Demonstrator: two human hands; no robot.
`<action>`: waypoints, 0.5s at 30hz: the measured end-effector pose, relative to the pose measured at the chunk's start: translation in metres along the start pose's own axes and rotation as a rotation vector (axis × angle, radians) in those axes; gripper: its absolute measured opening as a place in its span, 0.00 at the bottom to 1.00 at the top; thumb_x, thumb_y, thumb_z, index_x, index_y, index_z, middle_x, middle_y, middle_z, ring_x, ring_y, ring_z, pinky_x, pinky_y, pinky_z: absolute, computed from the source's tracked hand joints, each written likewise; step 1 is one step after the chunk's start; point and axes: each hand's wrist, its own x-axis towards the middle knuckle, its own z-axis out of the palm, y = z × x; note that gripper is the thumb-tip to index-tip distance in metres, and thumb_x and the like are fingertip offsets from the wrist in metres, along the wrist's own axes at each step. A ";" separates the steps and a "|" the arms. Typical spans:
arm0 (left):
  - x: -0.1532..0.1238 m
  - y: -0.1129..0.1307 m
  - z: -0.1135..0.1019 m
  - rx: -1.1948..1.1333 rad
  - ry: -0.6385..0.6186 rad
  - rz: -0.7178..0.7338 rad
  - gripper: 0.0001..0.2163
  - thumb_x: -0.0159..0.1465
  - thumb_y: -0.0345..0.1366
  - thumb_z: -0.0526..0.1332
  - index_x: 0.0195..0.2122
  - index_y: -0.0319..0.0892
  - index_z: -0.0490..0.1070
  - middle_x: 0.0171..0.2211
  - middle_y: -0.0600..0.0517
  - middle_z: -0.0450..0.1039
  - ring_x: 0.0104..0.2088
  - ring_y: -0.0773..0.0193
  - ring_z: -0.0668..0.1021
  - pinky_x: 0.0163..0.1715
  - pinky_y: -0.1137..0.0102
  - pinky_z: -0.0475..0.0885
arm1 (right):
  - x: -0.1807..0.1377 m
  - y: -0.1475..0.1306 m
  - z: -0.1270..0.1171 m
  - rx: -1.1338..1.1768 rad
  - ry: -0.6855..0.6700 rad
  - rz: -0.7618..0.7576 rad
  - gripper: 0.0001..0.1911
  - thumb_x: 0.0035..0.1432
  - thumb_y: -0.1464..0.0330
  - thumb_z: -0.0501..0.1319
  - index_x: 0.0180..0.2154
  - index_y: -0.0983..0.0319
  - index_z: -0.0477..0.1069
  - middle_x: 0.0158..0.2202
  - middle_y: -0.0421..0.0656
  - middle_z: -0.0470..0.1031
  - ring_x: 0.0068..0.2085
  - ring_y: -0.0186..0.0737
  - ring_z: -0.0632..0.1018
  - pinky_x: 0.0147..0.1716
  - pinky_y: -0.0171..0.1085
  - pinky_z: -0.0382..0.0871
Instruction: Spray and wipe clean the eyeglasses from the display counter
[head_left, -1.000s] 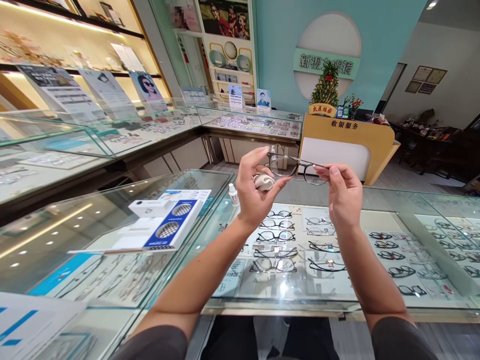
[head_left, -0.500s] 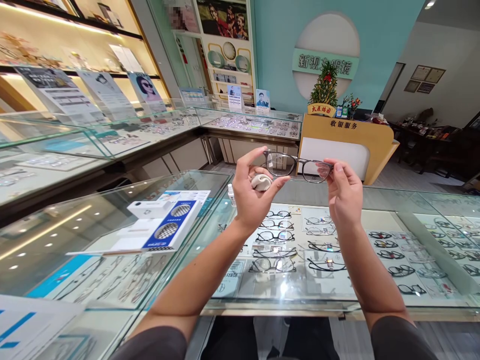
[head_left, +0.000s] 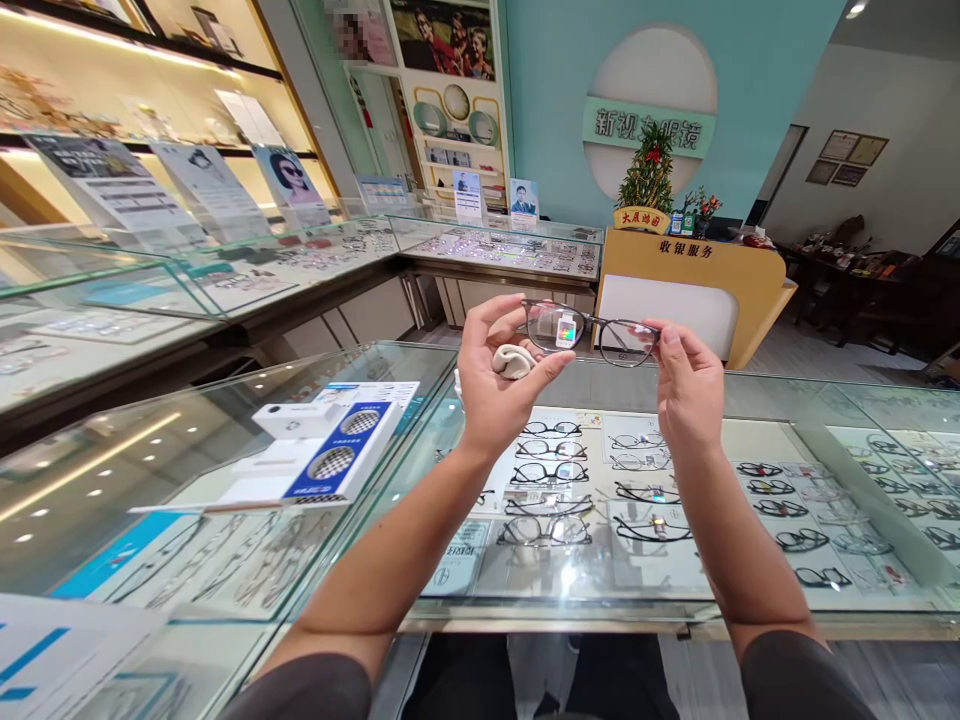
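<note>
A pair of dark-framed eyeglasses (head_left: 592, 322) is held up between my two hands, above the glass display counter. My left hand (head_left: 491, 375) pinches the frame's left side with thumb and fingers. A crumpled pale cloth (head_left: 514, 362) is tucked in that same palm. At the other end, my right hand (head_left: 690, 385) grips the frame's right side between thumb and fingers. A small white tag with a rainbow sheen (head_left: 566, 331) shows at the left lens. The right lens looks clear. Where the temples run behind my hands is hard to make out.
Beneath my arms, the glass display counter (head_left: 645, 590) holds rows of eyeglasses (head_left: 551, 472). A white and blue box display (head_left: 330, 460) stands on the glass to the left. Another glass showcase (head_left: 495, 250) lies beyond, beside a yellow cashier desk (head_left: 682, 270) with a plant (head_left: 649, 170).
The eyeglasses have tilted slightly, and the rainbow-sheened tag now shows at the left lens. My hands have shifted a little to the left and keep their hold.
</note>
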 end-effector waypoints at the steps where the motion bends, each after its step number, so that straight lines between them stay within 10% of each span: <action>1: 0.000 0.000 -0.001 -0.009 -0.005 -0.006 0.33 0.61 0.54 0.77 0.63 0.56 0.66 0.56 0.47 0.79 0.34 0.66 0.83 0.33 0.68 0.80 | 0.000 0.000 0.000 -0.004 -0.001 0.012 0.20 0.63 0.46 0.69 0.41 0.54 0.86 0.43 0.43 0.89 0.48 0.45 0.87 0.57 0.50 0.80; 15: -0.001 -0.002 -0.004 -0.031 -0.008 -0.025 0.34 0.59 0.54 0.78 0.60 0.52 0.63 0.54 0.44 0.79 0.49 0.54 0.85 0.36 0.65 0.81 | 0.003 0.004 0.002 0.126 0.015 0.188 0.20 0.52 0.46 0.76 0.36 0.54 0.88 0.40 0.42 0.90 0.45 0.45 0.88 0.56 0.49 0.80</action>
